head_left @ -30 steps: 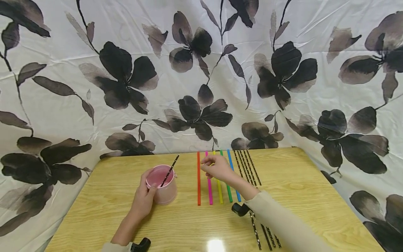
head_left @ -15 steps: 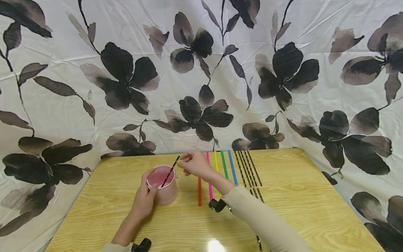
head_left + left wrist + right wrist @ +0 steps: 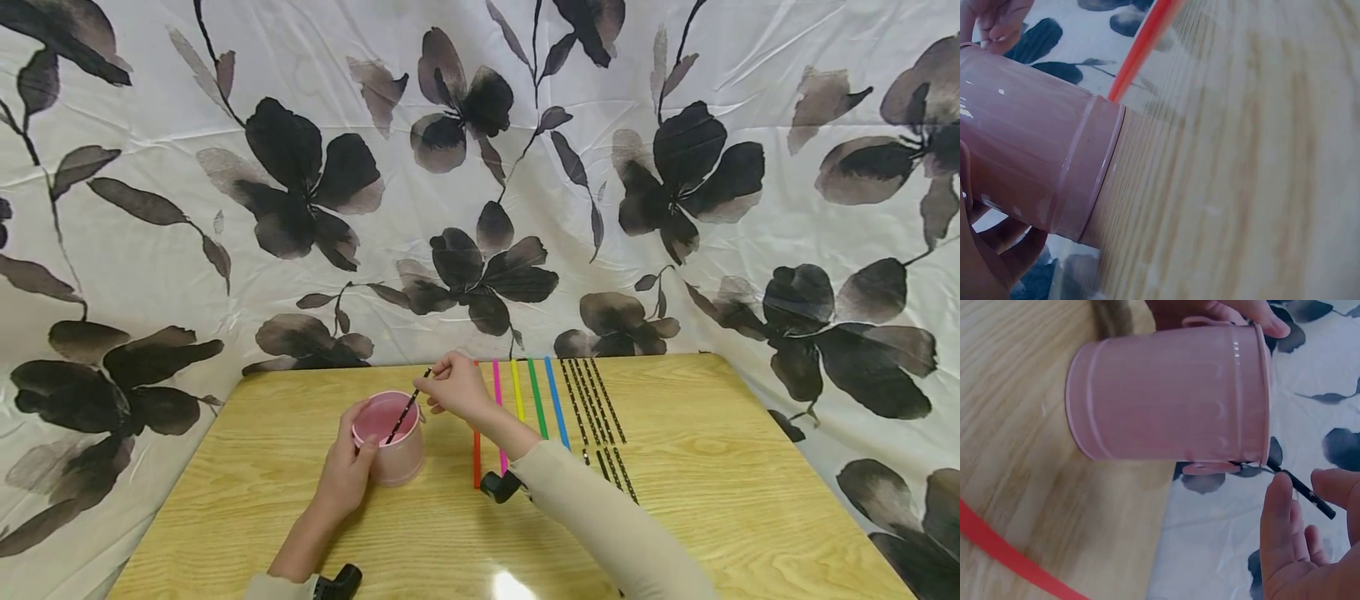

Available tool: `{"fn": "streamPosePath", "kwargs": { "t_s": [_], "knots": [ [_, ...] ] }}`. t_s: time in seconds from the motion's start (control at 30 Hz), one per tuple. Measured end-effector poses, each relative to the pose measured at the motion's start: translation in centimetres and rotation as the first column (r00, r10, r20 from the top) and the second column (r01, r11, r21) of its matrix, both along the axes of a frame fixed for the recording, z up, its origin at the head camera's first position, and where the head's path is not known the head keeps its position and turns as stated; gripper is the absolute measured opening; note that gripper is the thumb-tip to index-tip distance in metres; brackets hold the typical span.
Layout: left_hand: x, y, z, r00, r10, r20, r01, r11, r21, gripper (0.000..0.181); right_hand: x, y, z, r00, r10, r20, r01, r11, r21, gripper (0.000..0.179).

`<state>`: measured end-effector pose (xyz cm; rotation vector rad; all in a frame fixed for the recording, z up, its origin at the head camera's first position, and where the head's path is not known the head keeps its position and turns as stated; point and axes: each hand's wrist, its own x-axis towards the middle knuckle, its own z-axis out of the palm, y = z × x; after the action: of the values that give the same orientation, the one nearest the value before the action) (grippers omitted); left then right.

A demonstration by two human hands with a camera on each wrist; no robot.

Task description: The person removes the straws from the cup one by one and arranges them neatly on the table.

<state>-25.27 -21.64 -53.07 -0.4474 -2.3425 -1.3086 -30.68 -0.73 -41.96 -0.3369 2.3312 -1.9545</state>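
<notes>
My left hand grips a small pink bucket that stands on the table, thumb at its rim and fingers round its far side. A black straw with pale specks leans inside the bucket, its upper end above the rim. My right hand is at that upper end. In the right wrist view, the straw passes between the thumb and the index finger, whose tips stand a little apart. The straw's lower end is hidden by the bucket wall in that view.
Right of the bucket lie long thin sticks: red, pink, yellow, green and blue. Several black speckled straws lie beyond, with more partly under the right sleeve. A floral cloth hangs behind the table.
My right hand has moved left, from over the coloured sticks to the top of the straw in the bucket. The left hand stays on the bucket.
</notes>
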Motion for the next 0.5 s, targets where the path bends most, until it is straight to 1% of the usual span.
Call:
{"fn": "streamPosePath", "kwargs": {
  "t_s": [0.2, 0.4, 0.5],
  "knots": [
    [0.0, -0.1, -0.1, 1.000, -0.021, -0.004, 0.021, 1.000, 0.013, 0.056, -0.4, -0.4, -0.6, 1.000, -0.005, 0.011, 0.005, 1.000, -0.013, 0.030],
    [0.0, 0.0, -0.1, 1.000, -0.009, 0.021, 0.008, 0.999, 0.041, 0.054, -0.8, -0.8, -1.5, 0.998, 0.038, 0.052, -0.035, 0.998, -0.061, 0.025],
    [0.0, 0.0, 0.0, 1.000, -0.009, 0.017, 0.008, 0.999, 0.042, 0.056, -0.9, -1.1, -1.8, 0.996, 0.068, 0.059, -0.064, 0.995, -0.075, 0.022]
  ]
}}
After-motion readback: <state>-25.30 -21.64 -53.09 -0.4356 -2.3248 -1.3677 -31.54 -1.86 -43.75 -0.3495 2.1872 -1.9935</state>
